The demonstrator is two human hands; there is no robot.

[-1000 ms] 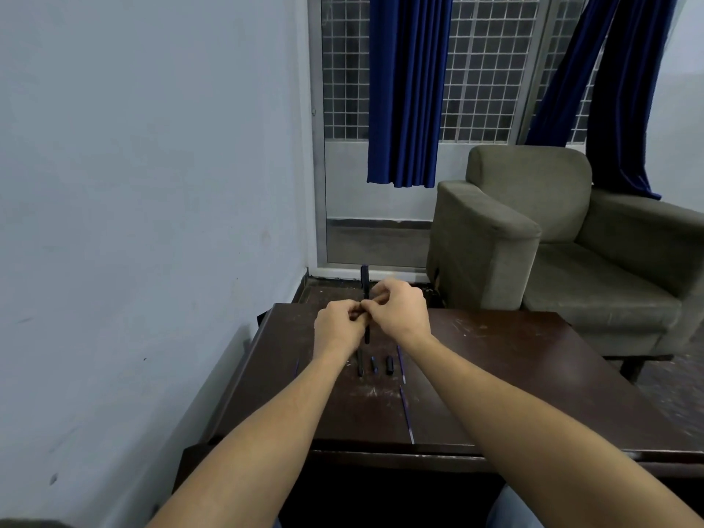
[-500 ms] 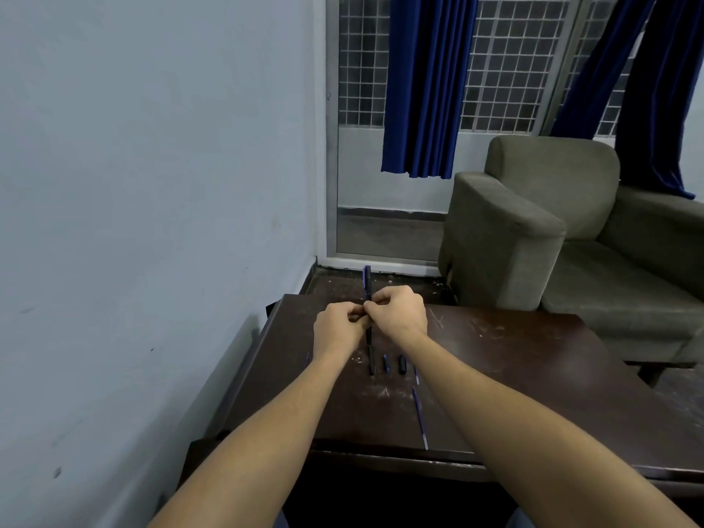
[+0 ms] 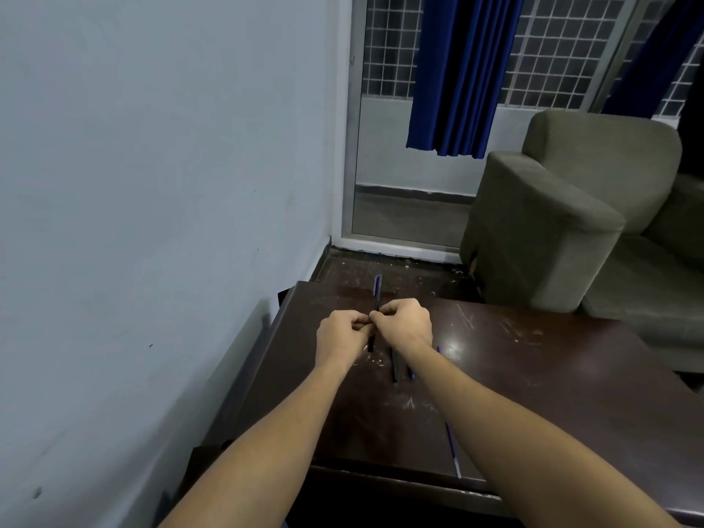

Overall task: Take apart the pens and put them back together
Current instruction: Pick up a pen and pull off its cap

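No text, label, brand, number or sign can be read anywhere in the head view. The pen held between the two hands is too small and dark to show any print, and the pen parts lying on the scratched table carry no legible marking either.

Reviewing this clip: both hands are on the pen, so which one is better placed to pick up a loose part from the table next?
Probably the right hand. The loose black part and thin refill lie on the table beside the right wrist and forearm, while the left hand can steady the pen.
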